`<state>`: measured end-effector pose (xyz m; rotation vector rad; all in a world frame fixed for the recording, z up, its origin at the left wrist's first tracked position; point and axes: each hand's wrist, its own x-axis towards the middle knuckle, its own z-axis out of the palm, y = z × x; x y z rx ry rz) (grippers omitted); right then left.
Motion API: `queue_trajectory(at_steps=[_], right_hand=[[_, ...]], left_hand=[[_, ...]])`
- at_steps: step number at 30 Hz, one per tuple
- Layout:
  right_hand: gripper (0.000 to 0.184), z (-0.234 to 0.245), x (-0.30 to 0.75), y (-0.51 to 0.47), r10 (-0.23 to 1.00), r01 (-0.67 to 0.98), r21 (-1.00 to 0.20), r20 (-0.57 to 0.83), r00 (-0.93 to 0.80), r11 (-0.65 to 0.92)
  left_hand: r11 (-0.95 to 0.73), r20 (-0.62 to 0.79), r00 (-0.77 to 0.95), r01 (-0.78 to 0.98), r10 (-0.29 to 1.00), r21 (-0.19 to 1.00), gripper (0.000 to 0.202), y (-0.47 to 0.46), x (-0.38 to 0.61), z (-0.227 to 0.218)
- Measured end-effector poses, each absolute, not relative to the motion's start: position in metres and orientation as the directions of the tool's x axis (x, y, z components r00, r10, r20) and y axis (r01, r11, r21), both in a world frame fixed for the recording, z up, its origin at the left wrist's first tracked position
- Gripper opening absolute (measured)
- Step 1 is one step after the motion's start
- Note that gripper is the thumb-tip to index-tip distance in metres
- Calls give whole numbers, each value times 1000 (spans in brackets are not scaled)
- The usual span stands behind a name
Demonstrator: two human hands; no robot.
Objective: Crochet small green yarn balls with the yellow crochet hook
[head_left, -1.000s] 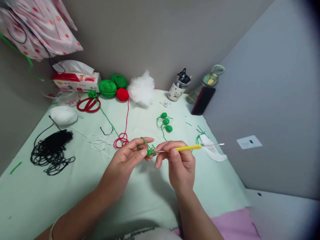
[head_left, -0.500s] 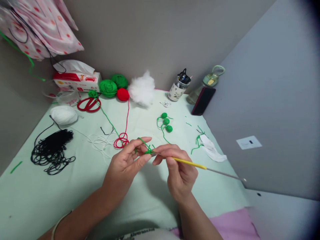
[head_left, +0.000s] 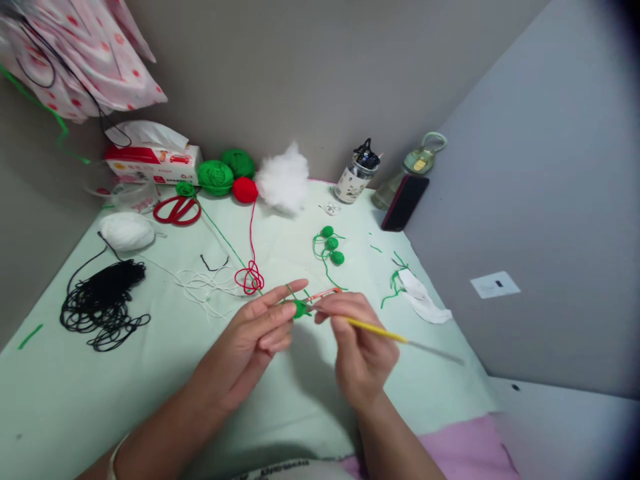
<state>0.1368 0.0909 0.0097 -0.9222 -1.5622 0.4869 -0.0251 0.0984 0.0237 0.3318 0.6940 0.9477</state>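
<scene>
Small round green crochet piece (head_left: 301, 309), tight and button-like, pinched at the tips of the left hand (head_left: 255, 340) fingers, held just above the counter (head_left: 150, 380). Thin crochet hook (head_left: 380, 331) with yellow handle and grey metal end, blurred, gripped in the right hand (head_left: 363, 350), tip at the piece, slanting down to the right. Taut green yarn (head_left: 225, 239) from the piece back across the counter to the far left.
</scene>
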Motion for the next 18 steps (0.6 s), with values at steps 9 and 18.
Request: queue_trajectory(at_steps=[9,18], right_hand=[[16,10,128,99,931,-145,-920,360,59,364],[16,15,133,98,949,-181,-932,298,107,313]], left_hand=[[406,-312,260,-545,914,733,33,98,-25,30],[364,-300,207,-486,931,794,31,98,-30,25]])
